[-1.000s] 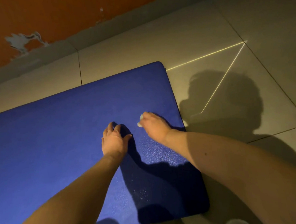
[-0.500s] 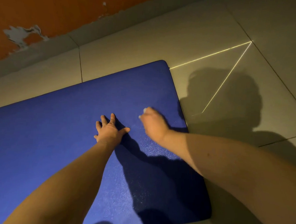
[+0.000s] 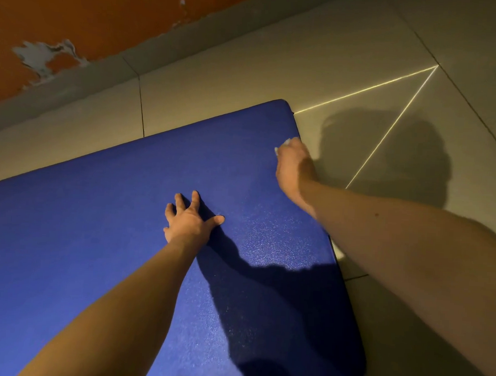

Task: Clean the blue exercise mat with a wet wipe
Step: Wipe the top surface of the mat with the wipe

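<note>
The blue exercise mat (image 3: 95, 223) lay flat on the tiled floor (image 3: 232, 80). Its long axis ran from near left to far right, with the rounded short end on the right. The left hand (image 3: 192, 221) pressed down mid-mat, fingers spread and straight, arm extended. Farther right, at the mat's right edge near the far corner, the right hand (image 3: 292, 167) clutched a white wet wipe (image 3: 286, 142) against the surface.

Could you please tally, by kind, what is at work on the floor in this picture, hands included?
blue exercise mat: 1
wet wipe: 1
hands: 2, the left hand pressed on the mat, the right hand holding the wipe
Total: 4
</note>
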Tool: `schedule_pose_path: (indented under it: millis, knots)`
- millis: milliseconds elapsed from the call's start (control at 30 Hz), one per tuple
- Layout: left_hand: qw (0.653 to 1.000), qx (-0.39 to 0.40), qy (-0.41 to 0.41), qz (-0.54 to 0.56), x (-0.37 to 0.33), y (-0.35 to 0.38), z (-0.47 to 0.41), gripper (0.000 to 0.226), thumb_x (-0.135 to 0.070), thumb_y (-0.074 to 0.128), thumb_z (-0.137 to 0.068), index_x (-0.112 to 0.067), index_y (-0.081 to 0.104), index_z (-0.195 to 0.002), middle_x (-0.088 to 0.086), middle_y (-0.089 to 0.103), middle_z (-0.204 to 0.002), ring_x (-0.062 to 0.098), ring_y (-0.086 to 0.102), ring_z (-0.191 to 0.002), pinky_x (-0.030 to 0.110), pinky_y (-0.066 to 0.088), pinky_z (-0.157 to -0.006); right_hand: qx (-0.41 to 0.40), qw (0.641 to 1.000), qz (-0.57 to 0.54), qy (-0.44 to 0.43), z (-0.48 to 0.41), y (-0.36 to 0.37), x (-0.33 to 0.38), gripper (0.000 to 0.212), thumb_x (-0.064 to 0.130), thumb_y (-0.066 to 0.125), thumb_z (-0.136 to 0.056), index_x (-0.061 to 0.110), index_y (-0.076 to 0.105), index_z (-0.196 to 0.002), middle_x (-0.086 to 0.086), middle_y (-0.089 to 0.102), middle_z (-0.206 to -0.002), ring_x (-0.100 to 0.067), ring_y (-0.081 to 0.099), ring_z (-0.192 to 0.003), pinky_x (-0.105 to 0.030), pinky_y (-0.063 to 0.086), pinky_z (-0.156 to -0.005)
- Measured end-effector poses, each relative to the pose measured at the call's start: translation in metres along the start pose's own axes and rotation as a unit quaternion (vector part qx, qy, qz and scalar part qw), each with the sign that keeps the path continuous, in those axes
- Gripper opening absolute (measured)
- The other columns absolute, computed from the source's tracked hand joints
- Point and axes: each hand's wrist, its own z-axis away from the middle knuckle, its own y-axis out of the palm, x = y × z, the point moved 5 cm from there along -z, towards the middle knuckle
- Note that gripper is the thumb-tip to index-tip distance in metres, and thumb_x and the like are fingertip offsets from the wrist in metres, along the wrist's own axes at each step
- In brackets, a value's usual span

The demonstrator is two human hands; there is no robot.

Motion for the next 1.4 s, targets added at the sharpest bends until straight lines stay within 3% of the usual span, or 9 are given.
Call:
schedule_pose_path:
  millis: [267, 600, 700, 800, 900, 967, 1133, 1300, 1400]
  knots:
    - [1.000, -0.001, -0.002, 0.007, 0.001, 0.002, -0.001, 0.101, -0.074, 0.058, -0.082, -0.041, 0.001, -0.158, -0.008, -0.012, -0.166, 0.028, -0.009, -0.152, 0.064, 0.029, -0.114, 0.139, 0.959, -0.001, -0.248, 0.054, 0.046, 0.063, 0.016, 0.000, 0.058, -0.095, -0.002, 0.069, -0.107, -0.021, 0.058, -0.112, -0.038, 0.055, -0.105, -0.039, 0.042, -0.086]
    - [1.000, -0.005, 0.004, 0.002, 0.001, 0.001, 0.000, 0.100, -0.075, 0.056, -0.081, -0.041, 0.001, -0.158, -0.007, -0.011, -0.166, 0.029, -0.009, -0.152, 0.064, 0.030, -0.113, -0.018, 0.998, 0.060, -0.005, -0.045, -0.017, -0.011, 0.026, 0.007, 0.055, -0.094, 0.006, 0.064, -0.118, -0.021, 0.054, -0.127, -0.037, 0.053, -0.116, -0.038, 0.042, -0.091]
    - [1.000, -0.007, 0.005, 0.002, 0.001, 0.002, 0.000, 0.100, -0.076, 0.056, -0.081, -0.041, 0.001, -0.158, -0.007, -0.011, -0.166, 0.029, -0.009, -0.152, 0.064, 0.030, -0.113, 0.042, 0.999, -0.020, -0.022, -0.012, 0.017, 0.029, 0.007, 0.007, 0.057, -0.093, 0.012, 0.062, -0.091, -0.015, 0.058, -0.100, -0.032, 0.055, -0.093, -0.033, 0.039, -0.074]
    - [1.000, -0.010, 0.003, 0.002, 0.001, 0.002, 0.000, 0.100, -0.075, 0.056, -0.081, -0.042, 0.001, -0.158, -0.007, -0.013, -0.166, 0.028, -0.010, -0.152, 0.063, 0.030, -0.113, 0.027, 0.989, -0.037, -0.143, 0.019, 0.052, 0.069, 0.032, 0.012, 0.057, -0.093, 0.019, 0.035, -0.070, -0.006, 0.043, -0.077, -0.024, 0.040, -0.071, -0.044, 0.035, -0.064]
    - [1.000, -0.006, 0.002, 0.008, 0.002, 0.003, -0.002, 0.100, -0.075, 0.056, -0.081, -0.042, 0.001, -0.158, -0.007, -0.014, -0.166, 0.028, -0.011, -0.152, 0.064, 0.028, -0.114, 0.107, 0.961, 0.016, -0.256, 0.023, 0.052, 0.075, 0.018, 0.006, 0.054, -0.096, 0.022, 0.054, -0.087, -0.003, 0.043, -0.095, -0.019, 0.036, -0.087, -0.037, 0.040, -0.076]
    - [1.000, -0.005, 0.004, 0.005, 0.002, 0.003, -0.002, 0.101, -0.075, 0.056, -0.081, -0.041, 0.001, -0.158, -0.007, -0.013, -0.166, 0.028, -0.012, -0.152, 0.064, 0.027, -0.115, 0.091, 0.975, 0.025, -0.201, -0.010, 0.035, 0.047, 0.022, 0.003, 0.052, -0.095, 0.015, 0.067, -0.106, -0.011, 0.051, -0.108, -0.024, 0.043, -0.093, -0.035, 0.041, -0.082]
    - [1.000, -0.006, 0.006, 0.010, 0.002, 0.004, -0.002, 0.101, -0.075, 0.056, -0.081, -0.041, 0.001, -0.158, -0.007, -0.014, -0.166, 0.028, -0.013, -0.152, 0.065, 0.029, -0.114, -0.013, 0.995, 0.083, -0.061, -0.081, -0.002, -0.016, 0.026, -0.001, 0.052, -0.097, 0.005, 0.066, -0.118, -0.016, 0.054, -0.124, -0.030, 0.054, -0.113, -0.030, 0.042, -0.094]
    - [1.000, -0.006, 0.004, 0.009, 0.002, 0.004, -0.004, 0.101, -0.075, 0.056, -0.081, -0.041, 0.000, -0.158, -0.006, -0.015, -0.166, 0.028, -0.014, -0.152, 0.064, 0.028, -0.114, -0.018, 0.995, 0.063, -0.080, -0.057, 0.015, 0.027, 0.025, 0.006, 0.046, -0.098, 0.007, 0.066, -0.114, -0.016, 0.058, -0.116, -0.031, 0.056, -0.105, -0.036, 0.045, -0.089]
    - [1.000, -0.008, 0.005, 0.009, 0.002, 0.004, -0.004, 0.100, -0.075, 0.056, -0.081, -0.042, 0.000, -0.158, -0.006, -0.015, -0.166, 0.028, -0.013, -0.152, 0.064, 0.027, -0.115, 0.055, 0.987, 0.001, -0.152, -0.022, 0.046, 0.076, 0.021, 0.004, 0.048, -0.098, 0.004, 0.067, -0.108, -0.018, 0.056, -0.113, -0.026, 0.046, -0.093, -0.039, 0.044, -0.082]
